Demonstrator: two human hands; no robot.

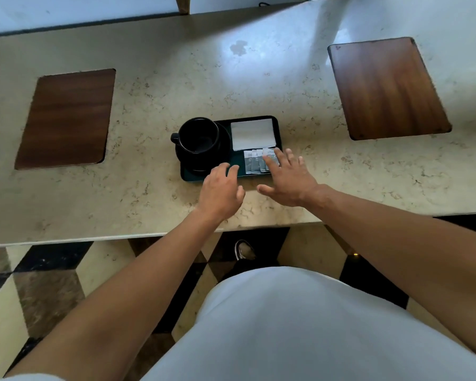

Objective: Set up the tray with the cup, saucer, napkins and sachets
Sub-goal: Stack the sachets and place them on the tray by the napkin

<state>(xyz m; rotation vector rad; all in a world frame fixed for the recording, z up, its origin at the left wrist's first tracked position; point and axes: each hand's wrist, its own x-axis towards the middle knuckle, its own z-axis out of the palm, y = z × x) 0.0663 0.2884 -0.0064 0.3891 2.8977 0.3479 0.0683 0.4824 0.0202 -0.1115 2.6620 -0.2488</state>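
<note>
A dark rectangular tray (278,130) lies mid-counter. On its left part a black cup (199,136) stands upright on a black saucer (226,145), handle pointing left. A white folded napkin (252,133) fills the tray's far right part. Several grey-and-white sachets (254,160) lie fanned in a row at the near right. My right hand (289,177) is spread flat, its fingertips over the rightmost sachets. My left hand (221,188) hovers at the tray's near edge with fingers loosely bent, holding nothing; whether it touches the tray is unclear.
The tray sits on a beige marble counter (154,188). Two brown wooden placemats lie on it, one at the left (66,119) and one at the far right (388,89). The counter's near edge runs just below my wrists, above a chequered floor.
</note>
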